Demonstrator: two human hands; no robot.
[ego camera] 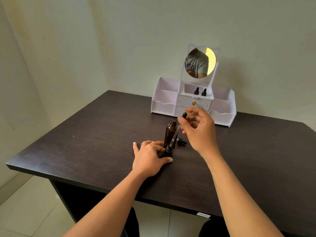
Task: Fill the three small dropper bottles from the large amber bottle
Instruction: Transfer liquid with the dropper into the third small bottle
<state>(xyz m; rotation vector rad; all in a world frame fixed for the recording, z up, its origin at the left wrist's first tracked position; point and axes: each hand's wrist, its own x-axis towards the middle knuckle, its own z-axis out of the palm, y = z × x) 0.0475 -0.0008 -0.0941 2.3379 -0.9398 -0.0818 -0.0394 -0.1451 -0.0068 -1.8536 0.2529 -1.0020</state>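
Observation:
The large amber bottle (170,132) stands uncapped in the middle of the dark table (89,144). Just in front of it stands a small dropper bottle (168,150), open, with my left hand (149,157) wrapped around its base. My right hand (196,129) pinches the black bulb of a glass dropper (176,132); the pipette slants down with its tip at the small bottle's mouth. A black dropper cap (181,141) lies on the table to the right of the amber bottle. Two more small dropper bottles (200,92) stand capped in the white organiser's middle shelf.
A white desk organiser (193,103) with drawers, side bins and a round mirror (200,62) stands at the back of the table. Walls close in behind and to the left. The table's near edge runs just under my forearms.

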